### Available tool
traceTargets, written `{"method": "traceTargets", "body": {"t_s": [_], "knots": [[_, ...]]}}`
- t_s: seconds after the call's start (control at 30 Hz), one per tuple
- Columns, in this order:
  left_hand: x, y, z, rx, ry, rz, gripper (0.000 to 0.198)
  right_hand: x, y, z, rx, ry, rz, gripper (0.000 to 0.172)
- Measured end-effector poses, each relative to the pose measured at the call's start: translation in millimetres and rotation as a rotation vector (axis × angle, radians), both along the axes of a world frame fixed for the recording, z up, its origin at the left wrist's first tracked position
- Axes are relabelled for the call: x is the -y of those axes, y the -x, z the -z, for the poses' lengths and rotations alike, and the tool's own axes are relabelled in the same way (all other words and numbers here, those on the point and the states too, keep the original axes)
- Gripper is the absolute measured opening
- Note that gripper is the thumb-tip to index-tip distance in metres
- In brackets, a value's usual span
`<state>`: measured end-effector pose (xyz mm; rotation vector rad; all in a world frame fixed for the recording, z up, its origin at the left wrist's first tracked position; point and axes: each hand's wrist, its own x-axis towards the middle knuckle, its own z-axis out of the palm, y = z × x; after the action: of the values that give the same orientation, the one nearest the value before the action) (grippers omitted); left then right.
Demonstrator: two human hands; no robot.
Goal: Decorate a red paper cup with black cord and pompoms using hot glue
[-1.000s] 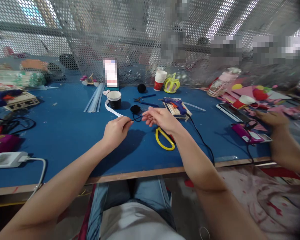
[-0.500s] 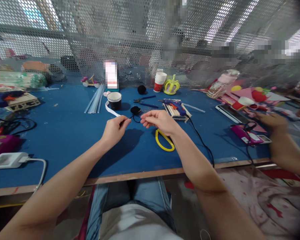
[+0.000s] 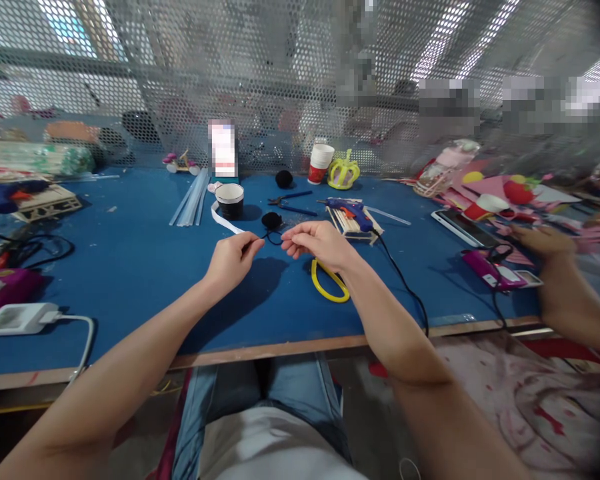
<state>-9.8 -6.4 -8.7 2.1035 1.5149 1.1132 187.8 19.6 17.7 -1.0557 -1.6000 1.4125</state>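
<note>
My left hand point(image 3: 233, 263) is closed in a pinch, with a thin black cord point(image 3: 273, 241) at its fingertips. The cord curves towards a fuzzy black pompom point(image 3: 271, 221) on the table just beyond. My right hand point(image 3: 323, 245) faces it across a small gap, thumb and fingers pressed together; what they hold, if anything, is too small to make out. A white strip point(image 3: 225, 223) runs from beside a black paper cup point(image 3: 229, 202) to behind my left knuckles. Under my right wrist lies a yellow loop-shaped handle point(image 3: 329, 283).
Beyond my hands lie pliers point(image 3: 293, 202), a second pompom point(image 3: 283, 179), clear glue sticks point(image 3: 189, 200) and a blue glue gun point(image 3: 350, 212) on a wooden stand. A phone point(image 3: 223, 150) leans at the mesh partition. Another person's hand point(image 3: 545, 243) works at the right.
My left hand has shifted very slightly to the right. My right hand stays almost in place. At the far right, the other person's farther hand has come into view with pink material.
</note>
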Motion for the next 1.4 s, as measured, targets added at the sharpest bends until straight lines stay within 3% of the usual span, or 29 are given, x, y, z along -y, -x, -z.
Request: {"method": "traceTargets", "body": {"t_s": [0.3,0.5,0.67,0.87,1.1,1.4], "knots": [[-0.2,-0.4,0.9,-0.019,-0.008,-0.003,0.030,-0.8,-0.6,2.0,0.008,-0.009,-0.018,0.007],[0.4,-0.5,0.1,-0.018,-0.014,0.006,0.030,0.8,0.2,1.4,0.026,-0.010,-0.027,0.014],[1.2,-1.1,-0.3,-0.013,-0.010,0.009,0.030,0.0,0.0,2.6,0.035,-0.007,-0.035,0.007],[1.1,-1.0,0.1,-0.028,-0.005,0.011,0.029,1.1,1.6,1.3,0.054,-0.020,-0.032,0.015],[1.2,-1.2,0.0,-0.025,-0.004,0.015,0.029,0.6,0.2,0.6,0.066,-0.006,-0.033,0.006],[1.3,-1.6,0.5,-0.032,-0.020,0.016,0.029,1.6,1.4,-0.2,0.070,-0.005,-0.024,0.010]]}}
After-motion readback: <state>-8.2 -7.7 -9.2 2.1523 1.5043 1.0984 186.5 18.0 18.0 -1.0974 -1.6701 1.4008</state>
